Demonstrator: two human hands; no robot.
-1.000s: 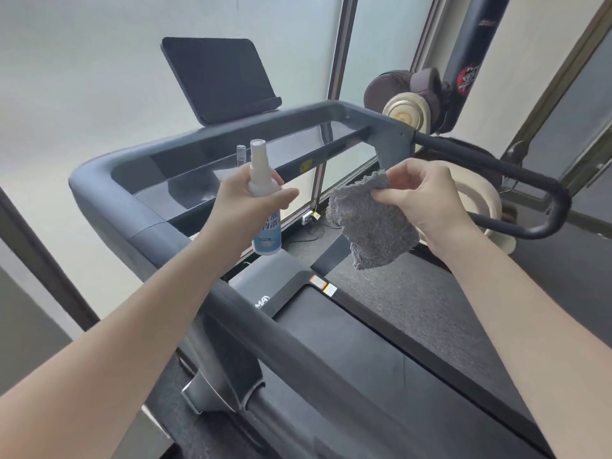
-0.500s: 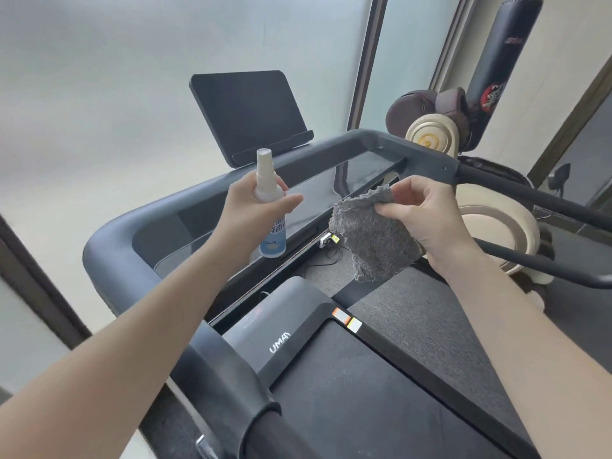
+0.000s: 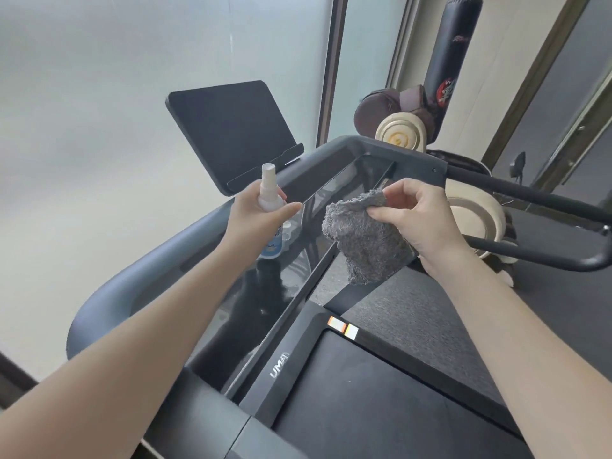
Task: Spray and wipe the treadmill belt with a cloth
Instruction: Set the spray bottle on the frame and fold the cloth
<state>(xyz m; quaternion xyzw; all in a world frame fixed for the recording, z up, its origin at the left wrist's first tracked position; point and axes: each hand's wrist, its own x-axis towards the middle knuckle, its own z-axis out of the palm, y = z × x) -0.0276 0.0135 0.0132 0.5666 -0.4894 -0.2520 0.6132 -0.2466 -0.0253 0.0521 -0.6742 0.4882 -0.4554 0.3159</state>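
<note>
My left hand (image 3: 256, 217) grips a small white spray bottle (image 3: 269, 190) upright above the treadmill's glossy console panel; its blue-labelled base shows below my fingers. Just to the right, my right hand (image 3: 420, 220) pinches the top edge of a grey fluffy cloth (image 3: 361, 240), which hangs down loosely. The bottle and cloth are a short gap apart. The black treadmill belt (image 3: 381, 409) lies below, at the lower middle and right, under both forearms.
The treadmill's grey frame (image 3: 159, 263) curves round the console, with a black tablet holder (image 3: 228, 134) at its far end and a black side handrail (image 3: 530, 200) on the right. A punching bag (image 3: 453, 61), boxing gloves and cream weight plates (image 3: 400, 134) stand behind.
The view has shifted forward and down over the console. Both hands have stayed close together, the bottle now lower over the console panel and the cloth still hanging from my right hand.
</note>
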